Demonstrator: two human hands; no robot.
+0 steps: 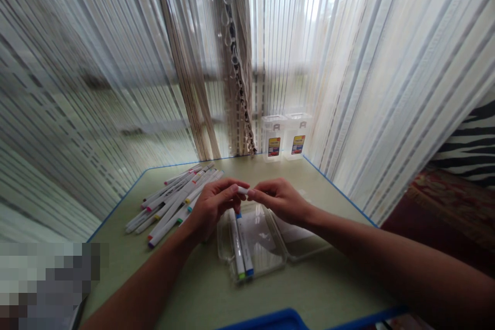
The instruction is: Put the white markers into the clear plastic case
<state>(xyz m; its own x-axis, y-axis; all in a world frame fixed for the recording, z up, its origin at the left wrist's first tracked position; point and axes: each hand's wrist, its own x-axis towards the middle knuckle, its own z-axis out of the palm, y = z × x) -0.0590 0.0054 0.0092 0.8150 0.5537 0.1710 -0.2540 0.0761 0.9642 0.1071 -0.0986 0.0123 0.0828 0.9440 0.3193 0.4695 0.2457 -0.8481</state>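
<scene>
Over the clear case [266, 251], between near and back edges of the bench [320, 289], the left hand [212, 203] and right hand [284, 201] pinched a white marker [243, 191], this two-handed step seemingly needing one side's release next.

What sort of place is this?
Likely a room in a home: string curtains hang behind a blue-edged table, a pile of markers lies on it, and zebra-striped fabric shows at right.

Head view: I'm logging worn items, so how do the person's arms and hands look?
The left hand and right hand are bare, with no gloves or rings visible. The left forearm and right forearm taper smoothly; no sleeve, watch or bracelet shows.
</scene>
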